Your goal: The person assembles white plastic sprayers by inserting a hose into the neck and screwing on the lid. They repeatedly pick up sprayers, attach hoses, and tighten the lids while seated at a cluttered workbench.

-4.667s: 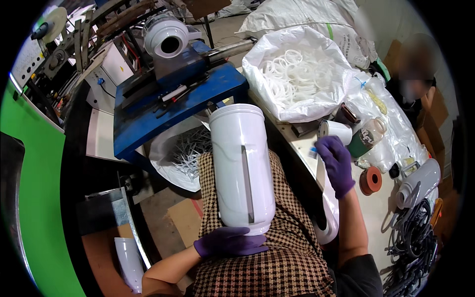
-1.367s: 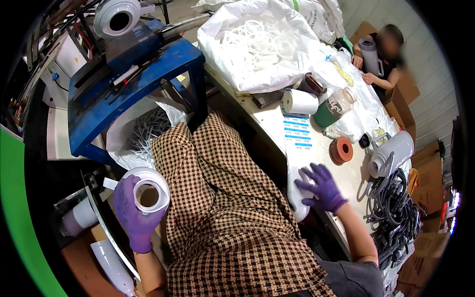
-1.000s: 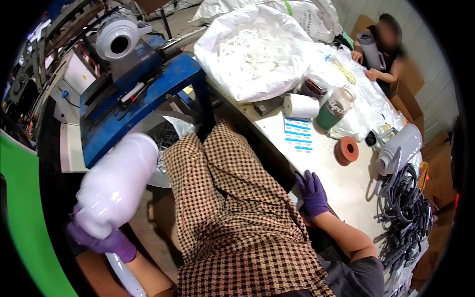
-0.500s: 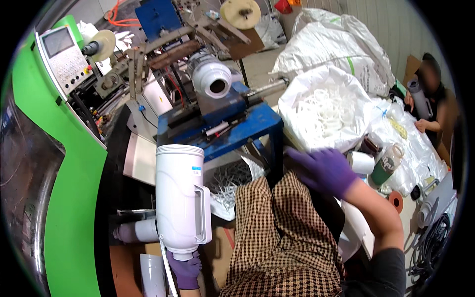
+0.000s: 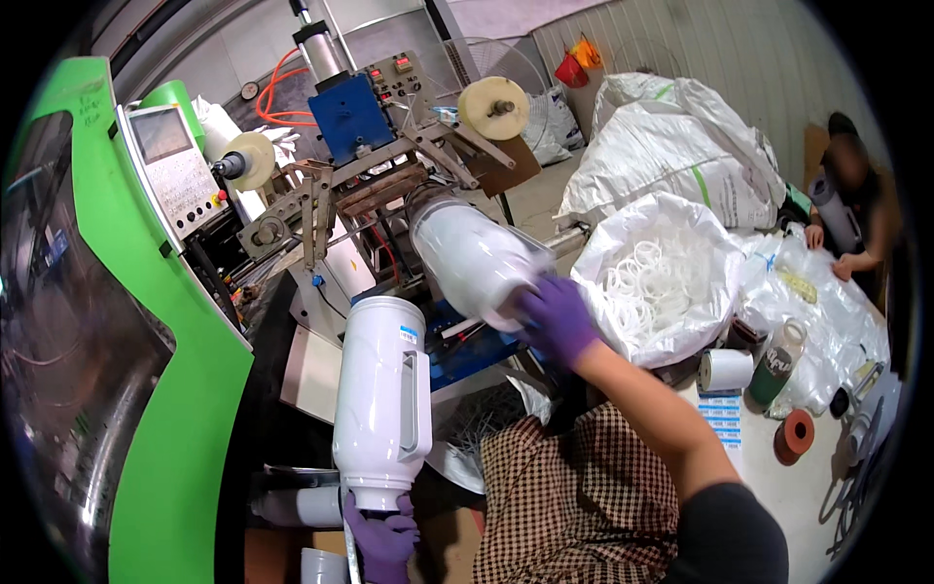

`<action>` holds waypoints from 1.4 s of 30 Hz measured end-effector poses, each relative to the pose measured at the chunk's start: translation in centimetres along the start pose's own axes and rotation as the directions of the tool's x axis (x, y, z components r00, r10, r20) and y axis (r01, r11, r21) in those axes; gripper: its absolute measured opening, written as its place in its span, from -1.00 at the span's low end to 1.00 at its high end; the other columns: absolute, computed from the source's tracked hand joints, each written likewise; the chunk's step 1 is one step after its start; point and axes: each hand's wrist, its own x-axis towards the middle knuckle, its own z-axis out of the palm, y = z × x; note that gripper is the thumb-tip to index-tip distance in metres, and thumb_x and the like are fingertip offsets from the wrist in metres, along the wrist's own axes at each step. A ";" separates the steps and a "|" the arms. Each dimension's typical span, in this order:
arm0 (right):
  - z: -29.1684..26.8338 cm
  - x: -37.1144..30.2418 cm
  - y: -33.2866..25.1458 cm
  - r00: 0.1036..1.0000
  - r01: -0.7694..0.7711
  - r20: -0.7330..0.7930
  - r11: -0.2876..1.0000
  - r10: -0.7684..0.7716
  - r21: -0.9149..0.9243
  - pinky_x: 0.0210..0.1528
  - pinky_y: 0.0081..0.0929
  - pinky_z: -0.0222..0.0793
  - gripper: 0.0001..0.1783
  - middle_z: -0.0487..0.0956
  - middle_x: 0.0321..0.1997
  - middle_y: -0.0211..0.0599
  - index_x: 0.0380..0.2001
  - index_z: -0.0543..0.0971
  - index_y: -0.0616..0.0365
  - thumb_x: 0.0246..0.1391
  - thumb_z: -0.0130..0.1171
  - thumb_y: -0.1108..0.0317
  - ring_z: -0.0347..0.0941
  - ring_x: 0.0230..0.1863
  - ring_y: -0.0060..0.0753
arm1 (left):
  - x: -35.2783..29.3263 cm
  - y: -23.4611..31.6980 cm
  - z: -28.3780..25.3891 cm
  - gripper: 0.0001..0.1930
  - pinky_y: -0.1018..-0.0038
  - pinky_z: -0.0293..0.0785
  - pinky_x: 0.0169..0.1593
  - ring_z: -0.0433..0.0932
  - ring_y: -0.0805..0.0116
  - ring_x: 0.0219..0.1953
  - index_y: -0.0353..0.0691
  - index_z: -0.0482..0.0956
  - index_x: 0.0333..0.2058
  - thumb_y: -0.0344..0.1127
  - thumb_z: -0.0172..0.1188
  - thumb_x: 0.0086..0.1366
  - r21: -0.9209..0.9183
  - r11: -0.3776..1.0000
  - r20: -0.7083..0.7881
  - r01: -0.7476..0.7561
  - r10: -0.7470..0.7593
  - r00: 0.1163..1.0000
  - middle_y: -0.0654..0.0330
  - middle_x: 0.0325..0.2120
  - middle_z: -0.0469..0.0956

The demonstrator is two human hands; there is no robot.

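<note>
R arm [image 5: 647, 414] out fwd, R hand [image 5: 561, 321] ahead; L hand [image 5: 381, 538] low, fingers curled

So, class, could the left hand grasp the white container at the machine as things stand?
Probably not: the left hand holds the handled white jug, while the right hand is at the white container.

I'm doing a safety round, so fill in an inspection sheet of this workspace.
Surface: white table at right bears a label sheet.
Job's things: blue-labelled white container; second white container, tilted.
Clutter: reddish roll, white roll and green jar near the label sheet.
Hands: left hand grips the first container's lower end; right hand, blurred, at the second's near end.
Cables: orange tubing beside the blue block.
Surroundings: green machine left; another person far right.
</note>
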 end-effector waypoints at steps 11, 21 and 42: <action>-30.6 -23.0 -0.9 0.588 -0.451 -0.118 0.445 0.800 0.774 0.04 -0.30 0.43 -0.30 0.58 -0.01 -0.18 -0.20 0.46 0.21 -0.18 0.42 -0.16 0.51 -0.05 -0.29 | 13.3 -5.4 17.2 -0.41 0.32 0.68 -0.26 0.54 -0.07 0.02 -0.07 0.43 0.18 0.14 0.22 0.31 0.066 0.973 0.541 0.221 -0.221 0.811 0.04 0.08 0.48; -27.7 -18.2 -1.3 0.899 -0.419 0.223 0.596 0.376 0.685 -0.39 -0.35 0.30 -0.43 0.52 -0.49 -0.26 -0.63 0.52 0.02 -0.57 0.65 -0.08 0.44 -0.47 -0.20 | 31.1 -6.9 33.7 -0.24 0.19 0.67 -0.22 0.52 0.00 -0.02 -0.01 0.29 0.23 0.18 0.40 0.19 0.261 0.962 0.220 -0.079 0.020 0.975 0.09 0.09 0.44; -24.8 -13.8 -8.7 0.797 -0.494 0.202 0.423 0.569 0.760 0.15 -0.36 0.43 -0.15 0.54 0.14 -0.18 0.34 0.35 0.22 0.03 0.49 0.23 0.50 0.09 -0.34 | 0.0 -15.6 28.5 -0.49 0.11 0.37 0.25 0.52 -0.13 0.16 -0.22 0.68 -0.17 -0.21 0.56 -0.16 0.369 0.578 0.821 -0.728 -0.570 -0.036 -0.22 0.18 0.45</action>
